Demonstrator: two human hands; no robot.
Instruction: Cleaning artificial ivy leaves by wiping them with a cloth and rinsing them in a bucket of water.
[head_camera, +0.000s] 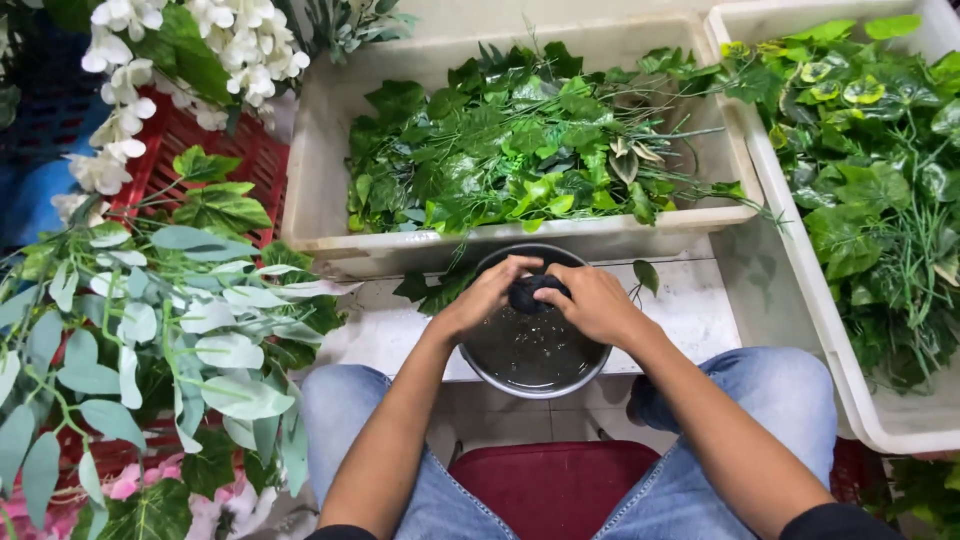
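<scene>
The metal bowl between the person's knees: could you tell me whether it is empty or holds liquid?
It holds liquid: the metal bowl shows a dark, glistening surface below both hands, which grip a dark wad.

The person is sitting on a dark red stool (553, 478) in blue jeans, leaning over a round metal bowl (533, 372) that is holding dark, murky water. Both hands are meeting above the bowl: the left hand (487, 294) and the right hand (592, 301) are gripping a dark, wet lump (535, 293) between their fingers, just above the water. Beyond the bowl, a long cream tub (330, 150) is lying full of green artificial leaves, and a second cream tub (840, 360) of leafy sprigs is running along the right side. At far left, white artificial blossoms (190, 50) are hanging over a red crate (200, 140), with pale green leaf sprays (160, 330) spreading nearer.
</scene>
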